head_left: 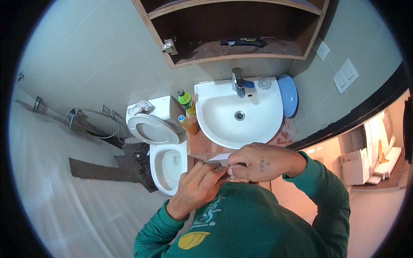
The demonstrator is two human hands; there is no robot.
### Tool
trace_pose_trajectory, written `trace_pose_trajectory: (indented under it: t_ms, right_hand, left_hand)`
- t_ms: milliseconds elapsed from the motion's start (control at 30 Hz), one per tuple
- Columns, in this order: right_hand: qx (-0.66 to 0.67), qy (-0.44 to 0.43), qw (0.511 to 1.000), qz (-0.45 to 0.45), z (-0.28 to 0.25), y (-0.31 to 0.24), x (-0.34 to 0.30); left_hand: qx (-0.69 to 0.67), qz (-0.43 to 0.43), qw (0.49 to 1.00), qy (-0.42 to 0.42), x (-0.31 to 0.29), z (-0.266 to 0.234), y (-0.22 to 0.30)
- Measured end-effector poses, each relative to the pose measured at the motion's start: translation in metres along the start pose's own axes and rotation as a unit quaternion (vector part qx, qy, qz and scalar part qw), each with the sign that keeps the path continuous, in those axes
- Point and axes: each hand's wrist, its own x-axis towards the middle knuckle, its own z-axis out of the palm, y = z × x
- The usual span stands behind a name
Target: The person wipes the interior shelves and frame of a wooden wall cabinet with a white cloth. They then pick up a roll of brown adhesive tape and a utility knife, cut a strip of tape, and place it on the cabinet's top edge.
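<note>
My left hand and my right hand meet close in front of my chest, with fingers bent and pinched together. A thin, flat white piece shows between them; its material cannot be made out. My fingertips cover most of it, and its lower part is hidden. Just beyond my hands is the worn reddish counter around the white washbasin. On the counter left of the basin stand a green bottle and a bottle of amber liquid.
An open wooden cabinet hangs above the basin, holding a utility knife. A grey tap rises behind the bowl, with a blue basin at its right. Left is a toilet; translucent sheeting covers the floor.
</note>
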Motion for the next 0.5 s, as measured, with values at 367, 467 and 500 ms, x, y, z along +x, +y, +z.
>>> trace_pose_trajectory:
  t_ms: [367, 467, 500]
  right_hand:
    - [0.004, 0.024, 0.996, 0.083, 0.000, -0.009, 0.050]
    - [0.061, -0.024, 0.987, 0.145, -0.008, -0.003, 0.062]
    - [0.116, -0.028, 0.981, 0.155, -0.014, -0.011, 0.062]
  left_hand:
    - [-0.025, 0.079, 0.995, 0.064, -0.006, 0.024, -0.096]
    - [-0.072, 0.091, 0.986, 0.123, 0.003, 0.040, -0.104]
    - [-0.067, 0.063, 0.989, 0.116, -0.001, 0.045, -0.107]
